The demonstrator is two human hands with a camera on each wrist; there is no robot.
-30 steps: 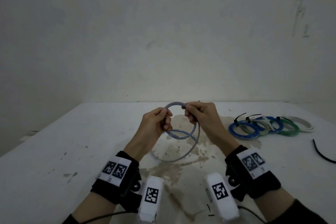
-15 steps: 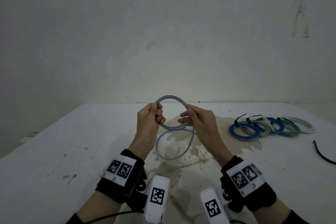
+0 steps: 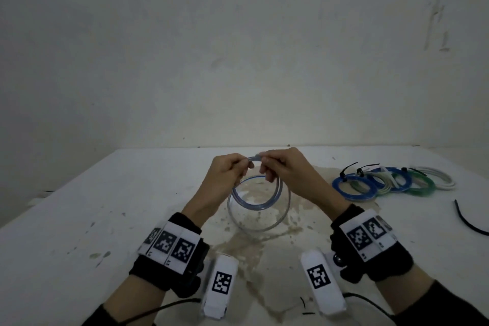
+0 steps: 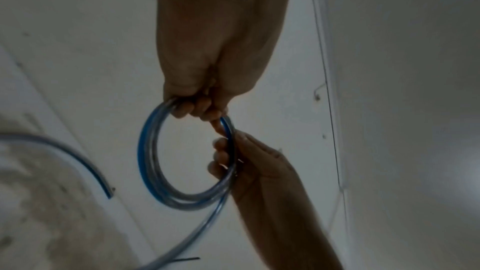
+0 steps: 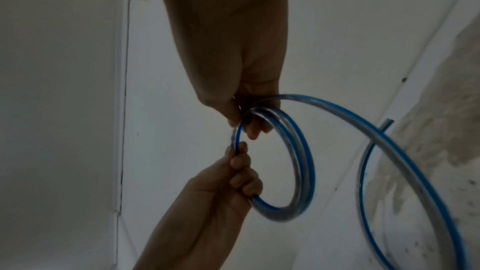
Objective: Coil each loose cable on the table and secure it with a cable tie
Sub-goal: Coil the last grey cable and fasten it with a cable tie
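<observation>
Both hands raised above counter (image 3: 79, 219), side by side. Left hand (image 3: 225, 174) and right hand (image 3: 284, 169) each pinch top of cable (image 3: 258, 206) coil (clear, blue stripe), fingers curled round strands. Loops hang below hands; loose tail trails toward counter. Tied coils (image 3: 391, 182) lie well apart, right.
</observation>
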